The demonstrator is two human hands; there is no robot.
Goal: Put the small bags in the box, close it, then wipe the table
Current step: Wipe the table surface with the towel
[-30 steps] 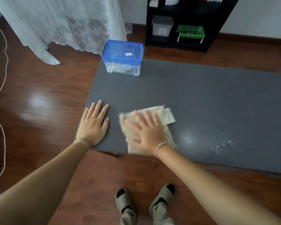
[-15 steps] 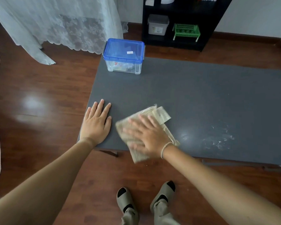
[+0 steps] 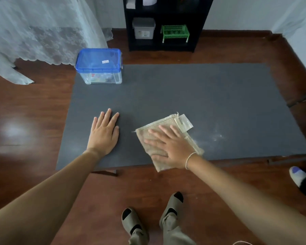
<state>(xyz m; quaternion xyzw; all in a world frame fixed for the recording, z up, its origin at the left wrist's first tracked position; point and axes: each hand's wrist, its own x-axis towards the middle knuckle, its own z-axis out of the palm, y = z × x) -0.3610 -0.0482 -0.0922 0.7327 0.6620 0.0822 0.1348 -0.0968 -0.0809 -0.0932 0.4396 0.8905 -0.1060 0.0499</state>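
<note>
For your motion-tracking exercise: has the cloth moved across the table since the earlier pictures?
Yes. The cloth has slid rightward, away from the planted left hand, toward the white smudges.

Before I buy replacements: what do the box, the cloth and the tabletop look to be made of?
Box: clear hard plastic, glossy; contents show through the walls, and its blue lid is translucent.
Cloth: coarse beige woven fabric, possibly burlap or terry; frayed edge, matte.
Tabletop: dark grey, matte, faintly speckled; likely laminate or a mat, can't tell which.
</note>
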